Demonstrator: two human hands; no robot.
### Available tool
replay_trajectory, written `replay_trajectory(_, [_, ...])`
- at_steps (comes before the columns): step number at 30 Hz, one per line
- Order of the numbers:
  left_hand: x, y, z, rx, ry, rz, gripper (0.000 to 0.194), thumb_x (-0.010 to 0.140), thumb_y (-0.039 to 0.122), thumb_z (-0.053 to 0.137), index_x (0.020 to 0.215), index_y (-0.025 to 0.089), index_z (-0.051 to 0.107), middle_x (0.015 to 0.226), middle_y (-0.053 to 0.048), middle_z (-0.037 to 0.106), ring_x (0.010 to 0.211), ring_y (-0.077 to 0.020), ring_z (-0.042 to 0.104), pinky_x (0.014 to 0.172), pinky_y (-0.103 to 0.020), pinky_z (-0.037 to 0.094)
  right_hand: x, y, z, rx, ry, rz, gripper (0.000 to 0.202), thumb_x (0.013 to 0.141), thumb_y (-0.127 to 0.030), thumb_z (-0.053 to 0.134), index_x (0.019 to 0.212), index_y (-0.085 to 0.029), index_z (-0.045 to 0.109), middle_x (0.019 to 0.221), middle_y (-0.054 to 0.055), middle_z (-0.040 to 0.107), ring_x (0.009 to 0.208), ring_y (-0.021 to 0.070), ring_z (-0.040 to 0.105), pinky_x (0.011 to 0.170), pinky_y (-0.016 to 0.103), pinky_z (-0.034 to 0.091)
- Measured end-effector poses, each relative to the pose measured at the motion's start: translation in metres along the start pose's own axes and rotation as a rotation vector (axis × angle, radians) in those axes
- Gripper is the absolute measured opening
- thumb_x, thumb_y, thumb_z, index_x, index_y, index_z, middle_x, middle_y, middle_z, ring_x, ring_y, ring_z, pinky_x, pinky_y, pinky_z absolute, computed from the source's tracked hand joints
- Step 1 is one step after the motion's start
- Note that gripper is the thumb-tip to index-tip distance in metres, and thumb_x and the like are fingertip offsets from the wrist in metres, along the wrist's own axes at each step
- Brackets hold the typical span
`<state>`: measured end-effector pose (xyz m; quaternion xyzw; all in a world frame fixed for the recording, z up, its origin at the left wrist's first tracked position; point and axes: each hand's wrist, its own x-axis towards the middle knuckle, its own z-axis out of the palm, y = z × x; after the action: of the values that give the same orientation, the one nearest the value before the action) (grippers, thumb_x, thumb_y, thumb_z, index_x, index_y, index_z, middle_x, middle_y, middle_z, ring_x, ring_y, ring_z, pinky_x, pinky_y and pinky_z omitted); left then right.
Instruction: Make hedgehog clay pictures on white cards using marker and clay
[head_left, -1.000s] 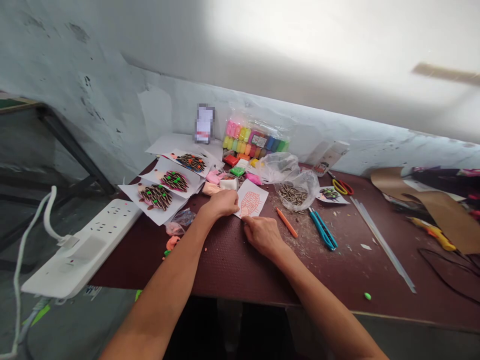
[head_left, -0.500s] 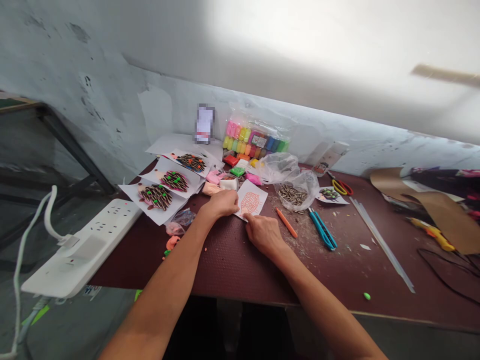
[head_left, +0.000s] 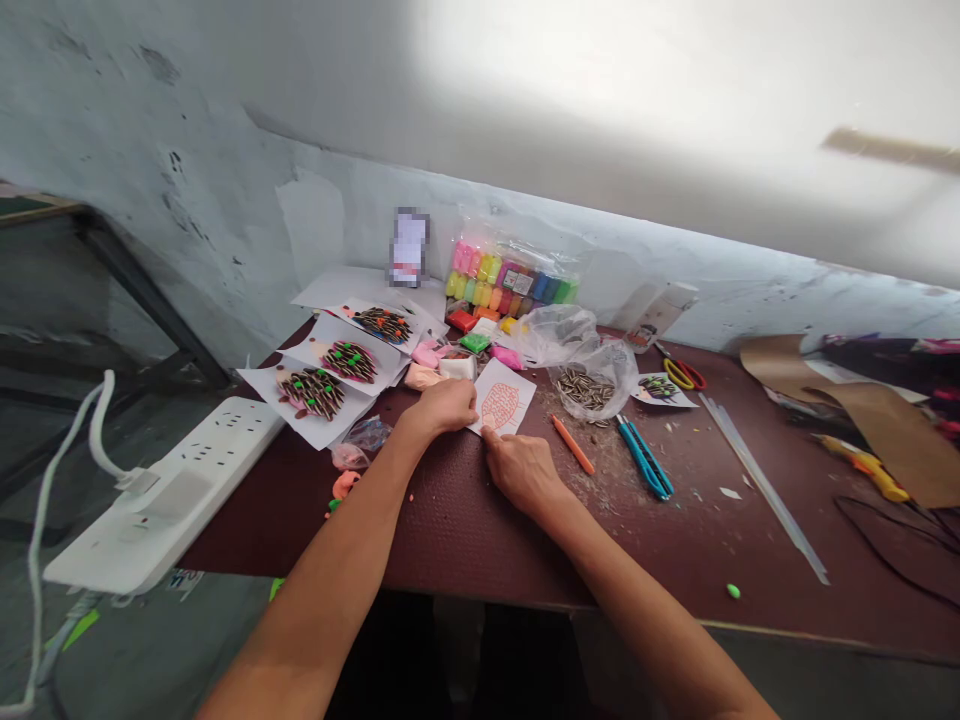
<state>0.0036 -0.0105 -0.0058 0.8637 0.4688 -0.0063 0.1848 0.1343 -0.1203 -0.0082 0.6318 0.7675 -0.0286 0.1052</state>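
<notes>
A small white paper card [head_left: 517, 379] lies on the dark red table, printed with an orange hedgehog outline [head_left: 501, 404]. My left hand [head_left: 450, 405] is closed at the card's left edge, its fingertips bent in on the paper. Below the card, my right hand [head_left: 523, 468] has its fingers curled and the index fingertip on the lower left edge, by the hedgehog's head. Whatever might be under that fingertip is hidden. Just behind my left hand sit a white clay pack [head_left: 457, 369] and a peach clay pack [head_left: 424, 377].
Finished hedgehog cards [head_left: 311, 393] lie at left beside a power strip [head_left: 165, 490]. An orange pen [head_left: 572, 444], a blue cutter [head_left: 645, 458], a bag of short dark sticks [head_left: 589, 388] and scissors [head_left: 682, 374] are at right. A glue gun [head_left: 870, 472] lies farther right.
My right hand has shifted slightly left and its index fingertip has slid down to the card's lower edge. My left hand has stayed in place.
</notes>
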Motion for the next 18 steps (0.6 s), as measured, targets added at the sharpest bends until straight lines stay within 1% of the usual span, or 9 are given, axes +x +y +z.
replay_trajectory(14, [0.001, -0.0006, 0.0008, 0.0, 0.002, 0.0, 0.024, 0.074, 0.021, 0.058, 0.09, 0.016, 0.076, 0.093, -0.012, 0.076, 0.092, -0.0235, 0.069, 0.071, -0.026, 0.048, -0.0005, 0.0002, 0.0031, -0.022, -0.005, -0.046, 0.042, 0.1, -0.02, 0.029, 0.137, -0.014, 0.048, 0.098, 0.016, 0.073, 0.092, 0.0245, 0.071, 0.072, 0.029, 0.048])
replay_trajectory(18, [0.0003, -0.0004, 0.0006, -0.004, 0.007, -0.005, 0.023, 0.074, 0.022, 0.059, 0.089, 0.016, 0.076, 0.093, -0.011, 0.076, 0.091, -0.023, 0.068, 0.071, -0.026, 0.048, -0.0024, 0.0006, 0.0, -0.001, 0.002, -0.051, 0.041, 0.1, -0.022, 0.029, 0.135, -0.016, 0.05, 0.098, 0.014, 0.073, 0.092, 0.0239, 0.07, 0.072, 0.029, 0.047])
